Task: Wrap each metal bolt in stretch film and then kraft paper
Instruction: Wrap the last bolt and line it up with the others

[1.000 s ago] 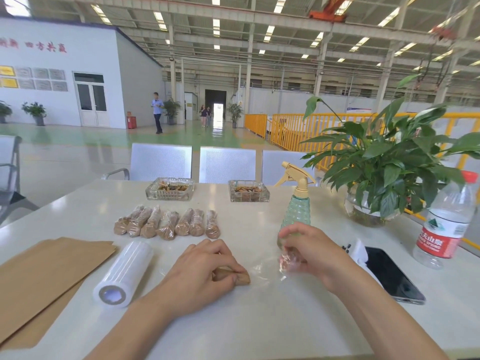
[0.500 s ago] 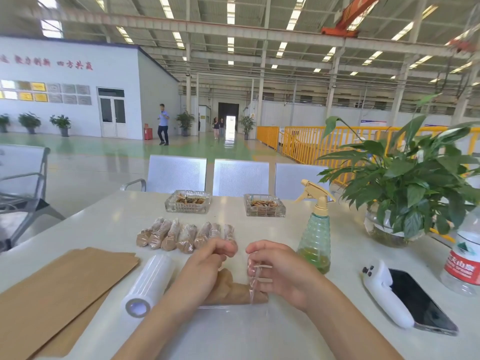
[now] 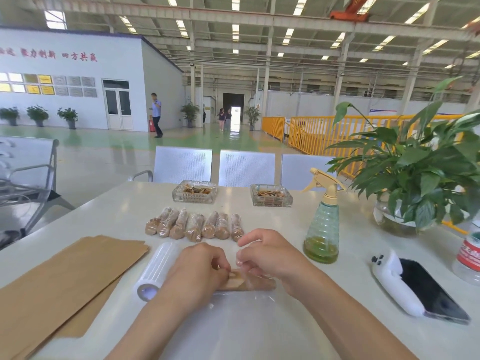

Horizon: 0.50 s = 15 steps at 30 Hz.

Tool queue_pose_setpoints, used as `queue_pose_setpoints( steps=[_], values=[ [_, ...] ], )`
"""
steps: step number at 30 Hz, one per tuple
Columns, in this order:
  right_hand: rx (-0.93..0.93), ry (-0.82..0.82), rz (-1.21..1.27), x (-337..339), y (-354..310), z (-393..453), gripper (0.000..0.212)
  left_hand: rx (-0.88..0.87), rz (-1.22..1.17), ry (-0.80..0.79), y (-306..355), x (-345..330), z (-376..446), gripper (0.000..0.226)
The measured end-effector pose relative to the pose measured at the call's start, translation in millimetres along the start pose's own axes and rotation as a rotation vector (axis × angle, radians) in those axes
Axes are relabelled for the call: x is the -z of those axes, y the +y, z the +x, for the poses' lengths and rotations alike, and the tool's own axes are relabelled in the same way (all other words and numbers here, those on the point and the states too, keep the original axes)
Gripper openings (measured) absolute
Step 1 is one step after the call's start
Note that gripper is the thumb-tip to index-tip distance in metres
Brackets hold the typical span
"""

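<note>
A kraft-wrapped bolt lies on the white table on a clear sheet of stretch film. My left hand presses on the bolt's left end. My right hand pinches the film's edge just above the bolt and folds it over. A roll of stretch film lies to the left of my left hand. Kraft paper sheets are stacked at the near left. Several wrapped bolts lie in a row behind my hands.
Two glass dishes stand at the back. A green spray bottle, a potted plant, a water bottle, a white controller and a phone occupy the right. Chairs stand behind the table.
My right hand has come in from the right with the film edge and now folds it over the bolt. My left hand stays on the bolt. The camera tilted up.
</note>
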State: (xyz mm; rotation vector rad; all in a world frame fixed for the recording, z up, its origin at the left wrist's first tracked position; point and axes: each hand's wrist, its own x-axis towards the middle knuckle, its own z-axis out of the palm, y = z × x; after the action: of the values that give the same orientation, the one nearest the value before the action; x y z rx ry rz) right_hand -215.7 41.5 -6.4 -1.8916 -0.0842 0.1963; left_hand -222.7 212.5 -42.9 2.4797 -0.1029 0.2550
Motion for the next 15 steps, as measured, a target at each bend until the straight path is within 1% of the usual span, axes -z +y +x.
queue_pose_setpoints(
  steps=[3,6,8,9,11,12,13,15],
  values=[
    [-0.043,-0.012,-0.134,-15.2,1.6,3.4,0.014,0.026,-0.021,-0.029,0.8,-5.5,1.0,0.015],
    [-0.057,-0.101,-0.145,-9.1,-0.4,2.6,0.022,0.038,-0.052,-0.082,-0.4,-2.4,0.6,0.018],
    [-0.029,-0.149,-0.141,-4.0,1.3,0.1,0.025,0.054,-0.101,-0.139,1.0,5.5,2.1,0.022],
    [-0.001,-0.138,-0.162,-3.6,3.2,-1.0,0.024,0.060,-0.132,-0.162,1.8,8.6,2.6,0.021],
    [0.075,-0.080,-0.288,-7.1,8.1,-2.0,0.027,0.069,-0.198,-0.192,2.7,11.4,1.4,0.015],
    [0.118,-0.046,-0.374,-10.4,10.4,-2.0,0.029,0.072,-0.221,-0.207,2.1,11.2,0.3,0.020],
    [0.169,-0.018,-0.444,-13.3,12.4,-2.2,0.029,0.072,-0.226,-0.221,1.4,10.2,-0.6,0.023],
    [0.243,0.002,-0.484,-17.0,17.7,-1.8,0.027,0.057,-0.168,-0.222,0.2,7.3,-1.7,0.019]
  ],
)
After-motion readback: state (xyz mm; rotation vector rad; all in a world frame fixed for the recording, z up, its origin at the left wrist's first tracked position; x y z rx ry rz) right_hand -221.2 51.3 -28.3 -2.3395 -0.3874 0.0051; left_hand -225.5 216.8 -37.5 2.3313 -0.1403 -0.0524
